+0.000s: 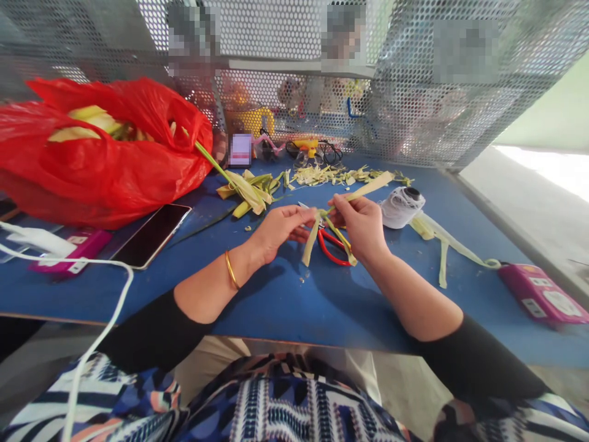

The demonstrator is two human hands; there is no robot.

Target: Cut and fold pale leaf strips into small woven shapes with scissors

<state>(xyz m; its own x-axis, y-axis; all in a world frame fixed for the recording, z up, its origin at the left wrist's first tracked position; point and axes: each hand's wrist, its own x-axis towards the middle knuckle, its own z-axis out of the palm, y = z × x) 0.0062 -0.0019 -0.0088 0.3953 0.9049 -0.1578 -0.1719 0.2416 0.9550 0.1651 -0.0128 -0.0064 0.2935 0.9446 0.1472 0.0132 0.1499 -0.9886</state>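
Observation:
Over the middle of the blue table, both hands hold strips of pale yellow-green corn husk [310,245]. My left hand [288,230] pinches them where they cross. Just across from it, my right hand [361,224] grips the same husk; one long end sticks out past its fingers to the upper right, and others hang down between the hands. Red-handled scissors [326,247] lie below, partly hidden by the husk and my right hand. Close to my right hand stands a spool of white thread [403,207]. Trimmed husk scraps [322,176] lie behind the hands.
On the left sit a red plastic bag [151,166] of husks, a dark phone [154,236] and a white cable [126,288]. Loose husks [251,193] lie beyond my left hand. A purple box [543,291] is at right. A perforated metal screen [294,37] borders the far edge.

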